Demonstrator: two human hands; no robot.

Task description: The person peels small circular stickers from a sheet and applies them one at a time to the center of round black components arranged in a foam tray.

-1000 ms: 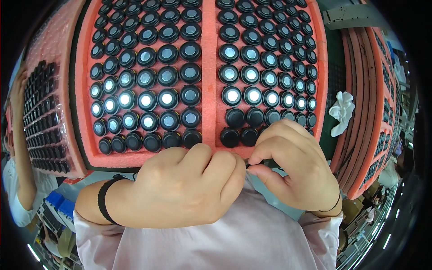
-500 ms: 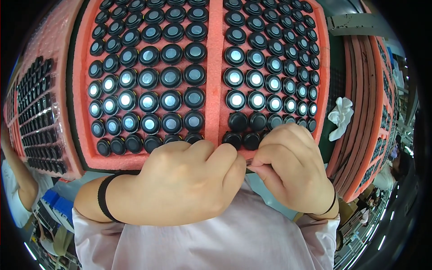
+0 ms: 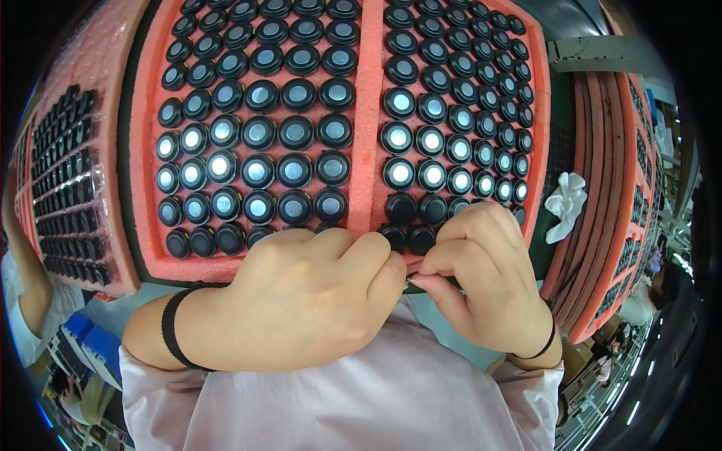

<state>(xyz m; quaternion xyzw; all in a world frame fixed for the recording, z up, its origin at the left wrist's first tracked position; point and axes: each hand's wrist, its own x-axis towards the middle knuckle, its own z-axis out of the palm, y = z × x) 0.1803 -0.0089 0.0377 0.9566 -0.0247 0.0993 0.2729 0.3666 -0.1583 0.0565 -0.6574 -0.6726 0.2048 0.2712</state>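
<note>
Low over the near edge of a pink foam tray [image 3: 364, 120], my two hands meet almost fingertip to fingertip. My left hand [image 3: 320, 297] is closed with its back up; its curled fingertips and anything in them are hidden. Thumb and forefinger of my right hand [image 3: 489, 278] come together in a pinch beside it, at a tiny dark spot too small to name. Rows of round black parts [image 3: 298, 131], many with a pale grey disc on top, fill the tray's two halves. A few nearest my hands, such as a plain black round part [image 3: 401, 208], show no pale disc.
A second foam tray [image 3: 113, 150] with black parts under clear film stands at the left. Stacked pink foam trays [image 3: 594, 188] rise at the right, with a crumpled white cloth [image 3: 565, 207] beside them. Another person's arm [image 3: 34, 289] shows at the far left.
The tray appears slightly lower and further right in view. My hands stay close together, and the small gap between the right thumb and forefinger has widened a little.
</note>
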